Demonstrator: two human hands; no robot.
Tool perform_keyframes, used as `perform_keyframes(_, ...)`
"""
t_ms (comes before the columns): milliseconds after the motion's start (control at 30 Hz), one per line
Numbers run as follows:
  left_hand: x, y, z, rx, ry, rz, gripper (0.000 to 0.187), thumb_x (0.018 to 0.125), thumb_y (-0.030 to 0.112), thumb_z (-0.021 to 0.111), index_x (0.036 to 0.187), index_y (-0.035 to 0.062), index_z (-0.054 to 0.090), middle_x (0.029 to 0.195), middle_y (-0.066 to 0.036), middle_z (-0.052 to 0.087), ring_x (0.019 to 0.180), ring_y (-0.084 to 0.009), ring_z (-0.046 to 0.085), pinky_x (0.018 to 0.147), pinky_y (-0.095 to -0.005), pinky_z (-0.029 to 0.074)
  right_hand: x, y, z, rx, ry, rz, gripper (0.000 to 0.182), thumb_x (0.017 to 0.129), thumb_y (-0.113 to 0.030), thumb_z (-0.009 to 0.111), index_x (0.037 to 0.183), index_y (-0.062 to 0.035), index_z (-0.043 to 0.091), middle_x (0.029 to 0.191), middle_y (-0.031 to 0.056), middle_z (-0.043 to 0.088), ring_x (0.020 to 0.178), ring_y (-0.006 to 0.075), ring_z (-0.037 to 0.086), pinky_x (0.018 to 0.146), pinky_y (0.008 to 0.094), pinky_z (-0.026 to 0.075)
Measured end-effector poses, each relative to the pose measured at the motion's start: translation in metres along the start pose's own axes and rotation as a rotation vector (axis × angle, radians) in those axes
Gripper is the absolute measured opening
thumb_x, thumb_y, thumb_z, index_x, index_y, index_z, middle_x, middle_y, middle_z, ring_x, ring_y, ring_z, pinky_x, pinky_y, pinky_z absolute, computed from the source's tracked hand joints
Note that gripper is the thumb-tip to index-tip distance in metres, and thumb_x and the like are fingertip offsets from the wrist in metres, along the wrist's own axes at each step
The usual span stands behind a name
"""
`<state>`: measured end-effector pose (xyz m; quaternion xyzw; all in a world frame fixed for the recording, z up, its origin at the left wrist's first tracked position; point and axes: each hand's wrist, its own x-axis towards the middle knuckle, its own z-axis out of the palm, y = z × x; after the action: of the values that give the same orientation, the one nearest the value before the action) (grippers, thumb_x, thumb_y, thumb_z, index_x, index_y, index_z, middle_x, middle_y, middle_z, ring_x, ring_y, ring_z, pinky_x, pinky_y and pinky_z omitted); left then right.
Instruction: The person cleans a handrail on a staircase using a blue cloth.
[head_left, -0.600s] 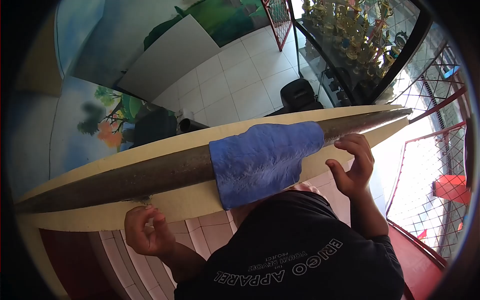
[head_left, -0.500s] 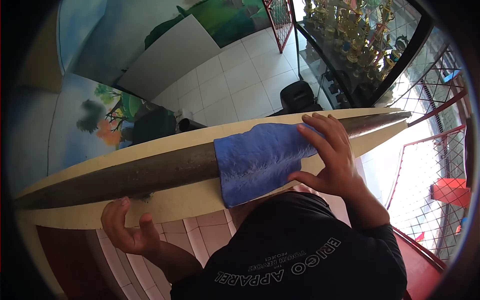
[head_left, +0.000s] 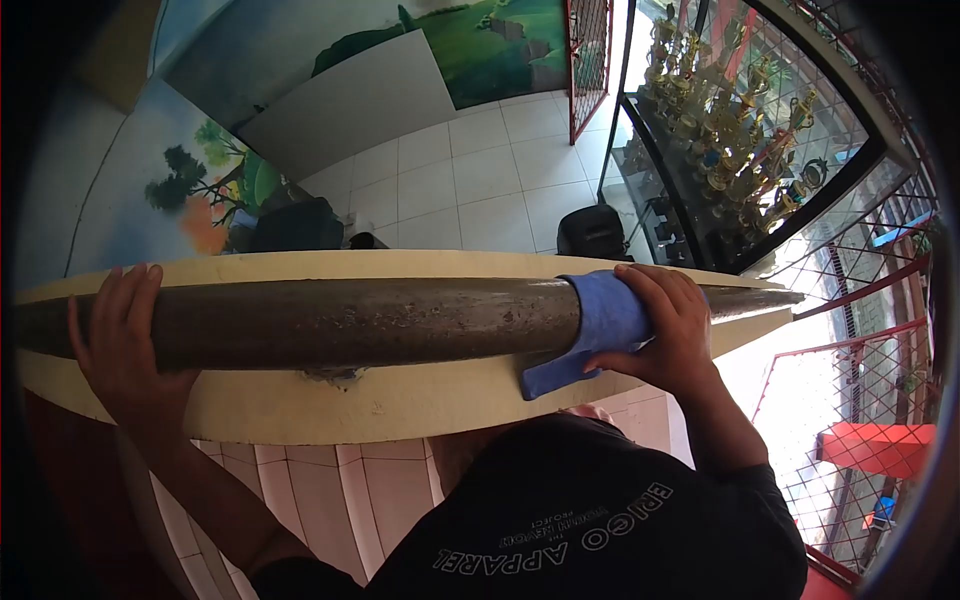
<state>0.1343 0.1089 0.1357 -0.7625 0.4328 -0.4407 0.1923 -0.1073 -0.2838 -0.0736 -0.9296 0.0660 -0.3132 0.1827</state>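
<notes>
A dark, worn round handrail (head_left: 400, 318) runs lengthwise along the top of a cream-coloured wall ledge (head_left: 420, 405). Toward its right end, a blue cloth (head_left: 610, 308) is draped over the rail, bunched narrow, with a flap hanging on the near side. My right hand (head_left: 672, 325) is closed around cloth and rail, fingers over the top and thumb on the near side. At the far left, my left hand (head_left: 128, 345) grips across the bare rail, its fingers reaching over to the far side and its thumb near the lower edge.
Tiled steps (head_left: 300, 490) lie below the near side of the ledge. Beyond it are a black chair (head_left: 590, 232), a glass cabinet of trophies (head_left: 740, 130) and a painted wall (head_left: 230, 190). Red metal lattice (head_left: 850, 390) stands at the right.
The cloth has shifted right along the rail and bunched up under my right hand, which has closed on it. My left hand has moved left and up from beside the ledge onto the rail.
</notes>
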Motion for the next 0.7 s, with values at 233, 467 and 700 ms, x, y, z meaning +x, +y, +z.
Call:
perform_keyframes(233, 0.022, 0.002, -0.005, -0.05, 0.129, 0.155, 0.043, 0.071, 0.023, 0.081, 0.111, 0.0164, 0.066, 0.101, -0.004, 0.065, 0.096, -0.0249, 0.067, 0.089, -0.043, 0.056, 0.004, -0.02, 0.013, -0.119, 0.129, 0.071, 0.089, 0.044, -0.044, 0.097, 0.12, -0.0119, 0.066, 0.11, 0.0095, 0.071, 0.103, 0.0319, 0.068, 0.093, 0.047, 0.05)
perform_keyframes(467, 0.027, 0.0, 0.001, -0.085, 0.186, 0.195, 0.017, 0.085, 0.015, 0.069, 0.101, 0.0159, 0.066, 0.088, -0.003, 0.063, 0.089, -0.021, 0.066, 0.085, -0.0359, 0.055, 0.003, -0.034, 0.004, -0.098, -0.032, 0.318, 0.088, 0.044, -0.045, 0.098, 0.119, -0.0114, 0.066, 0.122, 0.0134, 0.066, 0.118, 0.0358, 0.06, 0.102, 0.048, 0.045)
perform_keyframes(700, 0.027, -0.004, 0.008, -0.089, 0.268, 0.203, 0.014, 0.085, 0.016, 0.067, 0.099, 0.0178, 0.066, 0.085, 0.0, 0.063, 0.084, -0.0176, 0.065, 0.08, -0.0328, 0.053, 0.002, -0.043, 0.028, -0.088, 0.193, 0.205, 0.095, 0.06, -0.08, 0.074, 0.12, -0.0074, 0.066, 0.118, 0.0148, 0.066, 0.113, 0.0383, 0.06, 0.104, 0.0522, 0.039)
